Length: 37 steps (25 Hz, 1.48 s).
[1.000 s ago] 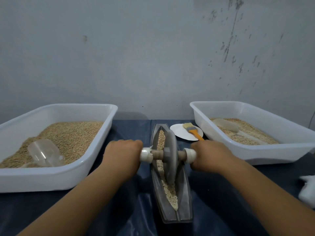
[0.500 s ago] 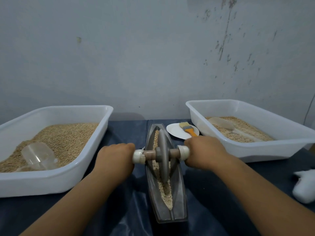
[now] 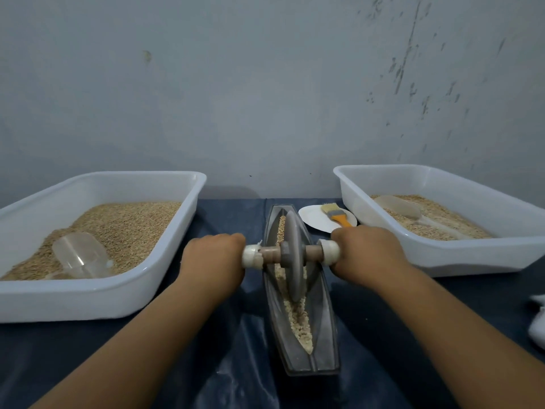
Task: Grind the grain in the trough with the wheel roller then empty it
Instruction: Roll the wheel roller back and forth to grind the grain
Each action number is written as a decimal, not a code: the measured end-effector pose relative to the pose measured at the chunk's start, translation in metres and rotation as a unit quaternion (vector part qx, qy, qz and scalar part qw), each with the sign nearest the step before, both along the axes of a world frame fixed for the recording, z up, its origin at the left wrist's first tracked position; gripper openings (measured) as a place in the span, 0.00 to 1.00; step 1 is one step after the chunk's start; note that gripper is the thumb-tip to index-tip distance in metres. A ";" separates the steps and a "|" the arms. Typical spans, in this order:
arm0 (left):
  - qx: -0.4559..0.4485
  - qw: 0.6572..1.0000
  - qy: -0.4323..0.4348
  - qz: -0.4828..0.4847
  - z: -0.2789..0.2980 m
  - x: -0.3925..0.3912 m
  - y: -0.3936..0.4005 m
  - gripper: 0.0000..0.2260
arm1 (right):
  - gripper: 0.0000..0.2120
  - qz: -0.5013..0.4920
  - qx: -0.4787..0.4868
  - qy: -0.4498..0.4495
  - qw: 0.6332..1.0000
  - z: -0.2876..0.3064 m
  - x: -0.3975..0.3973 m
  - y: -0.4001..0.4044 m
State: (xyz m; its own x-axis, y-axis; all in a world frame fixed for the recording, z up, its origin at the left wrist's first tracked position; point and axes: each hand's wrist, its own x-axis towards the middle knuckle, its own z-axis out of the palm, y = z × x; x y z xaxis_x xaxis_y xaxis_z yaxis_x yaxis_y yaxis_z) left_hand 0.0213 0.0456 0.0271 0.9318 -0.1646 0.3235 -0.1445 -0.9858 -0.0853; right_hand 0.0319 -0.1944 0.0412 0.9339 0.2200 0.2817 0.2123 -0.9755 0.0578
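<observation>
Left hand (image 3: 213,258) and right hand (image 3: 367,251) grip the wheel roller (image 3: 292,255) axle ends, fingers curled. Wheel stands upright in the trough (image 3: 323,335) on grain (image 3: 299,323).

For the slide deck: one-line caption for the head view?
Left hand and right hand grip the wheel roller in the grain-filled trough between two tubs.

Bare grey-white wall (image 3: 265,84) (dark scuffs upper right); table under dark blue cloth (image 3: 230,214).
</observation>
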 end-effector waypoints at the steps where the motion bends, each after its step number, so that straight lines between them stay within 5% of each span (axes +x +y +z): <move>1: 0.001 1.000 0.010 -0.009 0.001 -0.003 0.002 0.04 | 0.09 0.007 0.013 0.073 0.997 0.005 -0.001 -0.006; 4: 0.022 0.999 0.000 -0.037 0.004 -0.017 0.011 0.10 | 0.10 0.019 0.080 0.301 0.950 0.020 -0.016 -0.026; 6: 0.038 0.998 -0.018 -0.038 0.005 -0.021 0.012 0.12 | 0.12 0.019 0.100 0.338 0.936 0.022 -0.025 -0.030; 8: 0.030 0.999 -0.032 -0.023 0.001 -0.014 0.008 0.11 | 0.09 0.003 0.079 0.259 0.963 0.015 -0.020 -0.025; 10: 0.015 0.999 -0.043 -0.003 -0.001 -0.003 0.003 0.07 | 0.09 -0.020 0.011 0.075 0.997 0.004 -0.009 -0.010; 13: -0.001 1.000 -0.002 0.011 -0.001 0.007 0.001 0.04 | 0.05 -0.008 -0.038 -0.080 0.996 -0.005 0.003 0.005; 16: -0.004 0.996 0.085 -0.021 0.006 -0.001 0.009 0.06 | 0.09 0.010 0.016 0.139 0.990 0.008 0.001 -0.014; 18: 0.004 0.991 0.125 -0.041 0.012 -0.011 0.017 0.08 | 0.11 0.022 0.070 0.307 0.949 0.022 -0.008 -0.027; 20: 0.013 0.992 0.122 -0.036 0.012 -0.014 0.020 0.07 | 0.12 0.026 0.090 0.371 0.924 0.026 -0.013 -0.030; 22: 0.016 0.997 0.067 -0.015 0.005 -0.009 0.014 0.07 | 0.10 0.007 0.067 0.304 0.950 0.018 -0.006 -0.025; 26: 0.007 1.000 -0.026 0.013 -0.002 0.017 0.001 0.03 | 0.09 -0.024 -0.037 -0.043 0.998 -0.007 0.017 0.002; 28: -0.001 1.000 0.005 0.013 0.000 0.022 0.001 0.03 | 0.06 -0.022 -0.043 -0.076 0.996 -0.009 0.020 0.005; 31: 0.005 0.998 0.066 -0.016 0.007 0.002 0.007 0.06 | 0.08 0.000 0.008 0.113 0.994 0.003 0.003 -0.013; 34: 0.034 0.994 0.091 -0.053 0.016 -0.019 0.016 0.08 | 0.15 0.037 0.097 0.316 0.943 0.019 -0.027 -0.035; 37: 0.057 0.996 0.057 -0.038 0.019 -0.015 0.013 0.10 | 0.12 0.020 0.082 0.336 0.938 0.016 -0.020 -0.034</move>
